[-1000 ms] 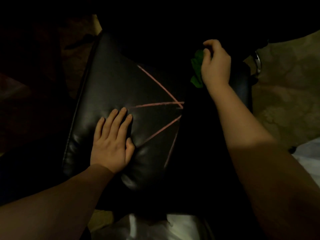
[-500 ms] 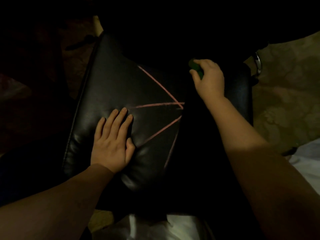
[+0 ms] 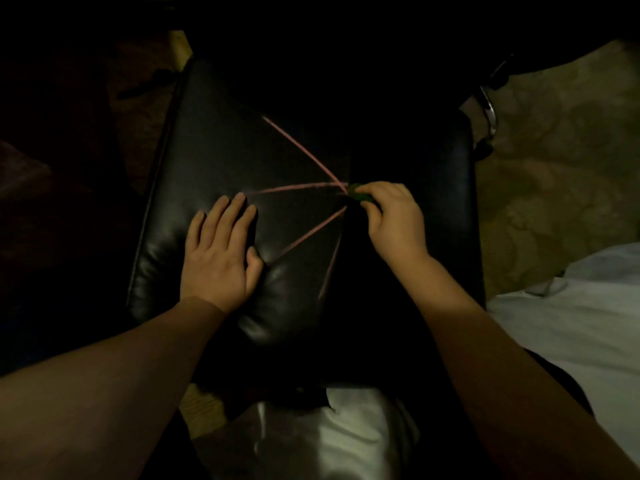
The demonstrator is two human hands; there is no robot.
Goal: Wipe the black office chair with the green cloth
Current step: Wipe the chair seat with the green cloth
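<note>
- Dim, top-down view from the person's head; far left is too dark to make out.
- Black office chair (image 3: 207, 150): its padded, glossy seat fills the centre of the view, w/ the left half catching some light and the right half in shadow.
- Left hand (image 3: 218, 258): lies palm-down on the seat's left-front area, fingers straight and close together, thumb tucked alongside. It holds nothing and looks to be bracing the chair.
- Pink lines (image 3: 298, 187): four thin strokes fan across the seat from one meeting point near the middle, just right of the left hand's fingertips.
- Green cloth (image 3: 358, 195): bunched small, only a bit shows. It sits on the seat right at the point where the lines meet.
- Right hand (image 3: 394, 220): fingers curled round the cloth, pinching it at the tips and touching it to the seat.
- Chrome part (image 3: 490, 109): a curved metal piece by the chair's right edge; can't tell what it is.
- Carpet (image 3: 554, 168), patterned, to the right; white fabric (image 3: 571, 323) at lower right.
- Step in hand, as I judge it: wiping the seat, approx. mid-task, since the pink marks are all there.
- Next move prob. calls for firm pressure, dragging the cloth along each line while the left hand steadies the seat.
</note>
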